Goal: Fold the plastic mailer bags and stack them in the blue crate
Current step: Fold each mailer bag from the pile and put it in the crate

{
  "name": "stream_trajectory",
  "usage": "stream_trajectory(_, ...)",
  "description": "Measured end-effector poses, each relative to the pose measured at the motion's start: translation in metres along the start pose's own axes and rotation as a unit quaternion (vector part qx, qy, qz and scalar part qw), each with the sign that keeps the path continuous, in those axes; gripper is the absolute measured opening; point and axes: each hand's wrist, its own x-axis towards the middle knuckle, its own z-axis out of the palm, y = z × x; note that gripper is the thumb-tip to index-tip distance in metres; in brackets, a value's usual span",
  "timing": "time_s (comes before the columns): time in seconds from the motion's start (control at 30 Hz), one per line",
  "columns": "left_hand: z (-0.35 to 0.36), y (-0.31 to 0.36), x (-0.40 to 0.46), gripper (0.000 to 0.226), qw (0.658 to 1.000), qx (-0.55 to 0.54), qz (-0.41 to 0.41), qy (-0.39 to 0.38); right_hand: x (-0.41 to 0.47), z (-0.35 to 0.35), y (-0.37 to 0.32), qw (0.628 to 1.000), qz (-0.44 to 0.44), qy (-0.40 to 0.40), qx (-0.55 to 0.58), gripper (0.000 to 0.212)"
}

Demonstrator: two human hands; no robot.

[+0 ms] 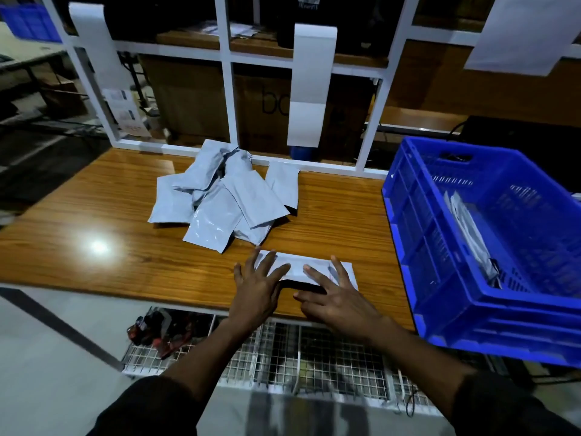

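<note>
Both hands, left hand [256, 289] and right hand [338, 297], press spread fingers on mailer bag [309, 269].

My left hand [256, 291] and right hand [338, 297] are bare, with no gloves, rings or watch on them that I can see. My forearms are bare too. Dark, nearly black sleeves [151, 404] sit pushed up toward my elbows, plain cloth with no print or marking that shows in this dim light.
</note>
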Motion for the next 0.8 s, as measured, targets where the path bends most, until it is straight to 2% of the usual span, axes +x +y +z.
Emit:
stream_trajectory(0.1,-0.003,0.0,0.0,0.059,0.997,-0.055,0.008,0.057,0.009,0.003,0.013,1.0,0.017,-0.011,0.008,0.011)
stream_trajectory(0.2,-0.014,0.007,0.001,0.087,0.98,-0.131,-0.04,0.144,0.019,-0.02,0.019,0.994,0.087,0.016,0.059,0.018)
stream_trajectory(0.3,-0.022,0.014,0.0,0.092,0.968,-0.161,-0.056,0.182,0.027,-0.048,0.033,0.97,0.174,0.073,0.155,0.023)
stream_trajectory(0.33,-0.023,0.015,0.0,0.091,0.967,-0.161,-0.05,0.188,0.03,-0.053,0.039,0.951,0.198,0.111,0.209,0.027)
stream_trajectory(0.4,-0.021,0.015,-0.001,0.086,0.969,-0.15,-0.03,0.193,0.036,-0.062,0.052,0.89,0.255,0.183,0.329,0.035)
stream_trajectory(0.47,-0.019,0.014,-0.002,0.082,0.975,-0.126,-0.02,0.183,0.042,-0.072,0.061,0.816,0.328,0.169,0.444,0.037)
stream_trajectory(0.53,-0.017,0.013,0.0,0.079,0.983,-0.092,-0.021,0.159,0.046,-0.074,0.072,0.777,0.355,0.107,0.508,0.04)
stream_trajectory(0.6,-0.015,0.015,0.0,0.076,0.992,-0.055,-0.035,0.107,0.047,-0.065,0.083,0.784,0.345,0.034,0.515,0.039)
stream_trajectory(0.63,-0.014,0.015,0.0,0.074,0.996,-0.039,-0.049,0.069,0.047,-0.057,0.087,0.806,0.339,-0.001,0.485,0.036)
stream_trajectory(0.7,-0.01,0.014,-0.001,0.072,0.997,-0.008,-0.07,0.006,0.05,-0.039,0.086,0.865,0.356,-0.055,0.35,0.029)
stream_trajectory(0.73,-0.009,0.013,-0.001,0.072,0.998,0.006,-0.065,-0.01,0.052,-0.031,0.078,0.881,0.373,-0.056,0.286,0.026)
stream_trajectory(0.8,-0.007,0.013,-0.004,0.069,0.999,0.018,-0.041,-0.017,0.054,-0.012,0.048,0.885,0.385,-0.031,0.261,0.032)
